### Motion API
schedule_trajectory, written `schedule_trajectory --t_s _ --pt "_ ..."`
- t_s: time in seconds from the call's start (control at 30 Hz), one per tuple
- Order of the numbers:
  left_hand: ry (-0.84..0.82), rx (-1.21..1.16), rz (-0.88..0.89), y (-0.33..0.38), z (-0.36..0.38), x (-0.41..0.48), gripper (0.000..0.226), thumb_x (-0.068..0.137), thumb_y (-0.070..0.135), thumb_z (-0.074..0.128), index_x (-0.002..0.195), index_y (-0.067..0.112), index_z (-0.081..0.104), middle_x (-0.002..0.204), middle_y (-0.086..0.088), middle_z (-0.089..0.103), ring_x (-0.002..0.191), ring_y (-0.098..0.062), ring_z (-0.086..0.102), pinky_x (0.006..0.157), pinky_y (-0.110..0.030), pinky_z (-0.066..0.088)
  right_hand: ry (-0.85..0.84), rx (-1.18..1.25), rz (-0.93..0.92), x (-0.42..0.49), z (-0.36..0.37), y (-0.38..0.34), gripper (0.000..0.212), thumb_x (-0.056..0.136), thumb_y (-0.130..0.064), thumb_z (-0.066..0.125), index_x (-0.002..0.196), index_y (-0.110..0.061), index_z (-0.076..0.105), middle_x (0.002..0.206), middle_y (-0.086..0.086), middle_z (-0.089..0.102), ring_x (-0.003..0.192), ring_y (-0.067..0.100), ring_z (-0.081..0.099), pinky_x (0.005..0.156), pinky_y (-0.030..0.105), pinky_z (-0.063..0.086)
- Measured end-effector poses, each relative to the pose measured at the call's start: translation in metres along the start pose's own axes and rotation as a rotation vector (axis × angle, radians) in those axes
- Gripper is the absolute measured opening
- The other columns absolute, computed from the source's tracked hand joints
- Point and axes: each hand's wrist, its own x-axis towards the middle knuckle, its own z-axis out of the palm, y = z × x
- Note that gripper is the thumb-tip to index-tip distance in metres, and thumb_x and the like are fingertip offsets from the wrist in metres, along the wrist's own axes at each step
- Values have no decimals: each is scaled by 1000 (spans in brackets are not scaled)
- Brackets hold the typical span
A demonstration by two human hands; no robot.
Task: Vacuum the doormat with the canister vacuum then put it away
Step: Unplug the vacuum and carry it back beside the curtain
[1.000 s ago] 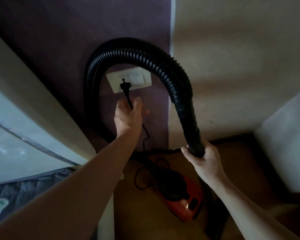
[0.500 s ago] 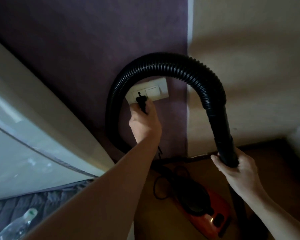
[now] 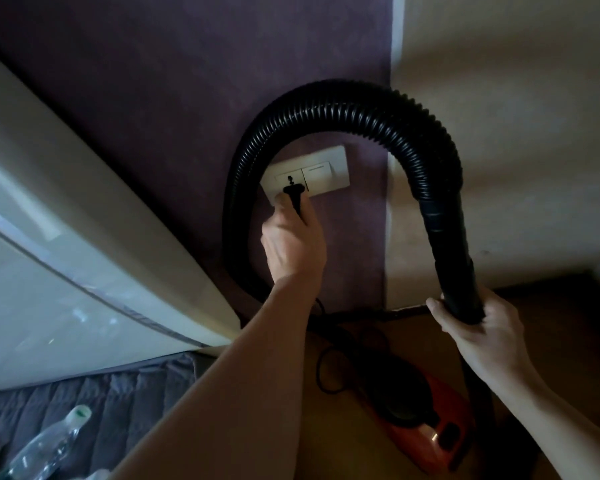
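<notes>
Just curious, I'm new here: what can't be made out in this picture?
Head view only.
- Whether the plug is seated in the wall socket: too small, dark.
- The hose end: hidden under the right hand.
- The canister vacuum: too dim for details.
- The plastic bottle: cut by bottom edge.

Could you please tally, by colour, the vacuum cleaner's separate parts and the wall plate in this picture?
Black: 3 (hose, plug, cord)
Red: 1 (canister body)
White: 1 (wall plate)
Total: 5
</notes>
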Motion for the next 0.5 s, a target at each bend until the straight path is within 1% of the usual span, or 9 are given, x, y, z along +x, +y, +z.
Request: schedule_trajectory --t_s 0.07,0.13,0.2,0.23,0.3,0.33,0.37,0.43,0.5 --pt "-12 15 -17 2 -3 1 33 102 33 44 103 4 58 79 -16 67 75 -37 64 67 -42 52 1 -8 -7 0 0 0 23 83 -13 79 71 -16 59 62 23 54 56 28 53 44 23 38" --pt "-51 16 51 -4 -8 -16 32 101 34 44 103 5 58 77 -17 67 71 -38 64 62 -42 52 -3 -15 -22 -2 -2 0 22 83 -12 79 73 -19 60 63 21 56 58 29 55 47 25 42" --pt "-224 31 172 -22 -14 -60 36 100 41 40 104 10 56 68 -11 66 57 -33 64 50 -42 52 -22 -4 -33 -6 -3 1 25 83 -14 78 76 -31 61 63 11 58 58 26 57 52 32 47" --pt "-311 42 176 -32 -19 -86 38 100 46 36 105 13 55 64 -8 65 52 -29 63 45 -40 50 -42 24 -25 -8 -4 1 26 84 -14 77 76 -34 62 62 6 58 57 24 57 53 35 47" --pt "-409 16 92 -53 -25 -132 35 101 47 36 104 16 53 54 0 58 41 -17 56 37 -29 41 -49 27 -36 -12 -6 4 30 84 -11 77 74 -34 61 63 6 56 54 24 53 52 31 43" --pt "-446 -19 33 -61 -28 -150 27 100 41 41 101 17 52 48 3 52 37 -14 52 34 -20 33 -33 -4 -77 -14 -8 6 30 83 -9 78 75 -32 61 64 5 56 53 23 52 51 27 42" --pt "-488 -51 -17 -65 -30 -164 18 100 35 45 98 18 51 44 4 47 35 -11 49 33 -17 29 -21 -34 -109 -16 -9 7 29 82 -9 79 77 -31 60 64 3 55 55 22 53 51 24 43" --pt "-560 -83 -87 -73 -32 -184 9 100 29 48 97 21 49 44 1 48 35 -9 49 33 -17 31 -24 -42 -126 -18 -14 11 27 82 -12 79 81 -31 60 63 -1 55 59 20 56 53 21 45" --pt "-610 -91 -125 -78 -32 -194 6 101 33 47 98 27 47 48 -1 54 37 -9 52 35 -19 35 -24 -46 -125 -21 -19 15 24 83 -16 79 81 -31 60 64 4 56 59 20 56 53 23 46"
